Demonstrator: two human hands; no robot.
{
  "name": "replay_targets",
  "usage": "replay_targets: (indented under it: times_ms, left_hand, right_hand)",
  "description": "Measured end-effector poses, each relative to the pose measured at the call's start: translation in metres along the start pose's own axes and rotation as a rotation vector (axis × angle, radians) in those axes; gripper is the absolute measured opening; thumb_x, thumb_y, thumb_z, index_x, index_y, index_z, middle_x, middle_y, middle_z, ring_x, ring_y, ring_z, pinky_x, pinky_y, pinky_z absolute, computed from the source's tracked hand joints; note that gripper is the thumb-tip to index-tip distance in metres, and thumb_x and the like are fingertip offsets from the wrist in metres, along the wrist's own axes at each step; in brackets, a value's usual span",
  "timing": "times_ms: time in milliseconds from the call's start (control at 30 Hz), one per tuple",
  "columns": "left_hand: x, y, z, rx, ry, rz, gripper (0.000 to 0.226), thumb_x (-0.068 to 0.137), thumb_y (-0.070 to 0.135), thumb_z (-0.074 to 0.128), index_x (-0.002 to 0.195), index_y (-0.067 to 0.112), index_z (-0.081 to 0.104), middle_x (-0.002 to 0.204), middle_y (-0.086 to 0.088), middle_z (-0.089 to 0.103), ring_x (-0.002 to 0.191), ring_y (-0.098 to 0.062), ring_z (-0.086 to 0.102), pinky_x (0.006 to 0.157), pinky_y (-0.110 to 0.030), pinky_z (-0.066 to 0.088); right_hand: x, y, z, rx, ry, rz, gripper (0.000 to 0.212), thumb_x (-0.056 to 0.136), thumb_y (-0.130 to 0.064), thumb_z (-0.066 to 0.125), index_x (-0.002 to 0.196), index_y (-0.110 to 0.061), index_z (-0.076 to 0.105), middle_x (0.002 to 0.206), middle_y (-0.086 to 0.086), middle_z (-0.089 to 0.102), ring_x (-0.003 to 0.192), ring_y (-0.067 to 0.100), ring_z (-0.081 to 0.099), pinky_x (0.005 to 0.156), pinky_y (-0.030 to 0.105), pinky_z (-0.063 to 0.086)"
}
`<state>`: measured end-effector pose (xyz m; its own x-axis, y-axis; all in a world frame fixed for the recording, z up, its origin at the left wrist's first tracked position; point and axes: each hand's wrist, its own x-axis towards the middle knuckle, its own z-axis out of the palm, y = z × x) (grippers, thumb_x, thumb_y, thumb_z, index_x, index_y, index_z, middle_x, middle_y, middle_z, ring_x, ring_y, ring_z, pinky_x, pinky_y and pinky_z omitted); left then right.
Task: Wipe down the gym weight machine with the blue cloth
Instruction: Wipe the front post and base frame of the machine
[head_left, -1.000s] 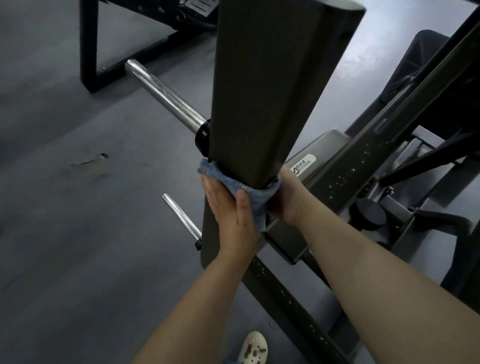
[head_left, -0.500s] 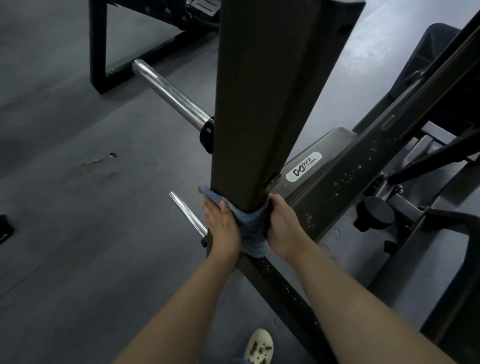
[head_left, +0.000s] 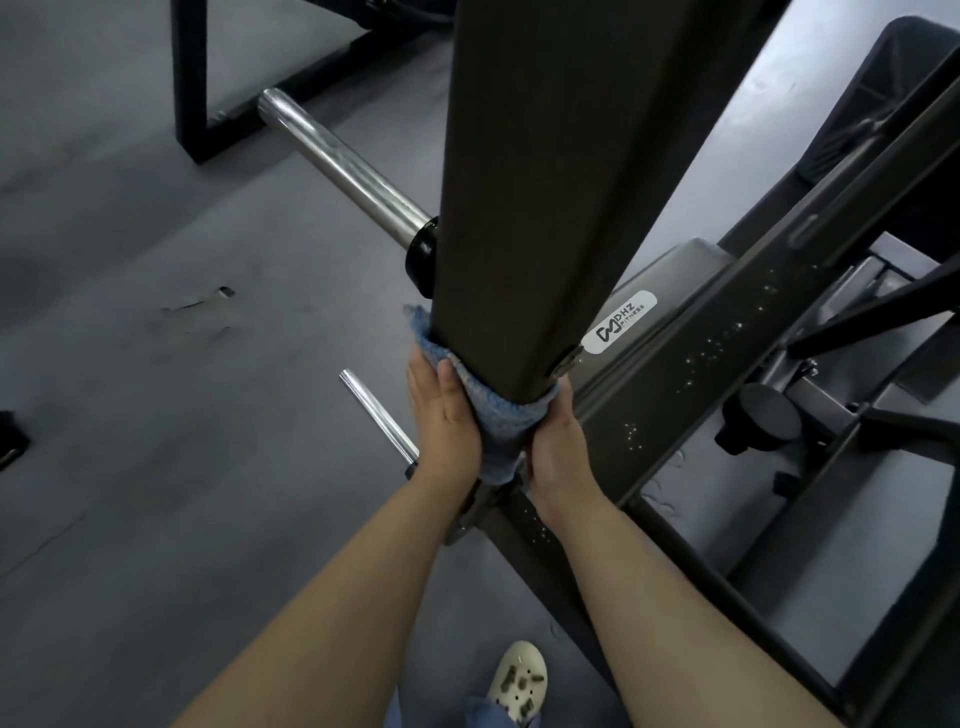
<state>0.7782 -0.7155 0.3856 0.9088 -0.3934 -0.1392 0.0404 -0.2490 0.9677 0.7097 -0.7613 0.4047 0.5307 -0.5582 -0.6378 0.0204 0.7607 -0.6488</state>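
The weight machine's dark upright post (head_left: 550, 171) rises through the middle of the view. A blue cloth (head_left: 493, 415) is wrapped around the post near its lower end. My left hand (head_left: 444, 421) presses the cloth against the post's left side. On the right side, my right hand (head_left: 558, 447) clamps the other end of the cloth. The fingers of both hands curl behind the post and are hidden.
A thick chrome weight peg (head_left: 343, 166) sticks out left of the post, a thin chrome pin (head_left: 379, 415) lower down. The machine's angled frame with its white logo sticker (head_left: 621, 322) and a black knob (head_left: 763, 421) lies to the right. A pale clog (head_left: 517, 680) stands on the grey floor (head_left: 156, 467).
Both hands slid the cloth down the post over the past second; the cloth now sits close to the post's base joint.
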Motion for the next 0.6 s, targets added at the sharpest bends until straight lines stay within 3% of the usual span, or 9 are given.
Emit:
replay_targets:
  times_ms: [67, 167, 267, 333, 367, 400, 467, 533, 600]
  left_hand:
    - [-0.004, -0.01, -0.003, 0.008, -0.018, -0.075, 0.089, 0.076, 0.067, 0.02, 0.144, 0.01, 0.027, 0.144, -0.008, 0.036, 0.135, -0.022, 0.033, 0.114, -0.04, 0.024]
    - [-0.006, -0.028, -0.009, -0.007, -0.048, -0.171, 0.099, 0.07, 0.076, 0.023, 0.144, 0.011, 0.03, 0.143, -0.01, 0.039, 0.133, -0.023, 0.036, 0.112, -0.046, 0.028]
    - [-0.007, -0.019, -0.011, -0.004, -0.088, -0.214, 0.078, 0.087, 0.064, 0.027, 0.144, 0.011, 0.028, 0.144, -0.009, 0.037, 0.134, -0.022, 0.035, 0.113, -0.045, 0.027]
    - [-0.005, -0.008, -0.013, -0.008, -0.088, -0.202, 0.054, 0.1, 0.042, 0.023, 0.143, 0.011, 0.029, 0.145, -0.005, 0.035, 0.134, -0.019, 0.033, 0.114, -0.042, 0.026]
    - [-0.002, 0.001, -0.015, -0.014, -0.099, -0.17, 0.049, 0.101, 0.037, 0.02, 0.142, 0.012, 0.03, 0.144, 0.0, 0.035, 0.133, -0.014, 0.032, 0.115, -0.039, 0.025]
    - [0.002, 0.012, -0.016, -0.003, -0.122, -0.116, 0.046, 0.101, 0.037, 0.019, 0.14, 0.016, 0.032, 0.139, 0.006, 0.035, 0.13, -0.009, 0.032, 0.114, -0.034, 0.024]
    - [0.011, 0.036, -0.017, 0.001, -0.165, -0.031, 0.047, 0.099, 0.042, 0.015, 0.139, 0.026, 0.034, 0.135, 0.009, 0.039, 0.127, -0.004, 0.033, 0.112, -0.028, 0.026]
    - [0.018, 0.044, -0.02, -0.009, -0.189, -0.085, 0.053, 0.099, 0.045, 0.014, 0.141, 0.022, 0.037, 0.139, 0.001, 0.043, 0.129, -0.008, 0.036, 0.11, -0.029, 0.028]
    - [0.027, 0.044, -0.025, 0.0, -0.261, -0.242, 0.058, 0.099, 0.048, 0.014, 0.14, 0.017, 0.041, 0.139, -0.007, 0.046, 0.131, -0.018, 0.039, 0.11, -0.032, 0.031]
  right_hand:
    - [-0.002, 0.005, -0.001, 0.003, 0.033, 0.015, 0.039, 0.101, -0.04, 0.027, 0.096, -0.023, 0.062, 0.085, -0.01, 0.064, 0.059, -0.007, 0.062, 0.057, 0.008, 0.05]
    - [-0.015, 0.005, 0.001, 0.017, 0.086, 0.071, 0.041, 0.101, -0.04, 0.028, 0.115, -0.015, 0.058, 0.096, -0.002, 0.059, 0.059, 0.002, 0.055, 0.04, 0.006, 0.042]
    - [-0.021, 0.014, 0.011, 0.042, 0.112, 0.085, 0.05, 0.1, -0.043, 0.028, 0.131, -0.012, 0.053, 0.126, 0.005, 0.059, 0.094, 0.014, 0.058, 0.063, 0.011, 0.052]
    - [-0.028, 0.02, 0.017, 0.082, 0.117, 0.053, 0.051, 0.099, -0.047, 0.03, 0.135, -0.018, 0.051, 0.13, 0.004, 0.058, 0.105, 0.014, 0.06, 0.082, 0.024, 0.054]
    - [-0.033, 0.021, 0.019, 0.106, 0.111, 0.021, 0.052, 0.097, -0.051, 0.032, 0.137, -0.022, 0.048, 0.13, 0.001, 0.058, 0.105, 0.013, 0.06, 0.081, 0.024, 0.054]
    - [-0.033, 0.02, 0.021, 0.11, 0.101, -0.026, 0.056, 0.093, -0.055, 0.034, 0.141, -0.026, 0.043, 0.132, -0.002, 0.056, 0.107, 0.011, 0.06, 0.08, 0.022, 0.054]
    - [-0.035, 0.015, 0.029, 0.075, 0.098, -0.158, 0.073, 0.081, -0.062, 0.038, 0.147, -0.032, 0.028, 0.142, -0.006, 0.046, 0.121, 0.011, 0.051, 0.094, 0.026, 0.048]
    - [-0.036, 0.011, 0.038, 0.088, 0.157, -0.233, 0.076, 0.079, -0.059, 0.037, 0.149, -0.036, 0.015, 0.148, -0.008, 0.032, 0.133, 0.013, 0.037, 0.11, 0.035, 0.033]
    - [-0.045, 0.018, 0.048, 0.028, 0.195, -0.313, 0.062, 0.083, -0.054, 0.035, 0.141, -0.05, 0.014, 0.15, -0.008, 0.026, 0.137, 0.014, 0.031, 0.115, 0.04, 0.026]
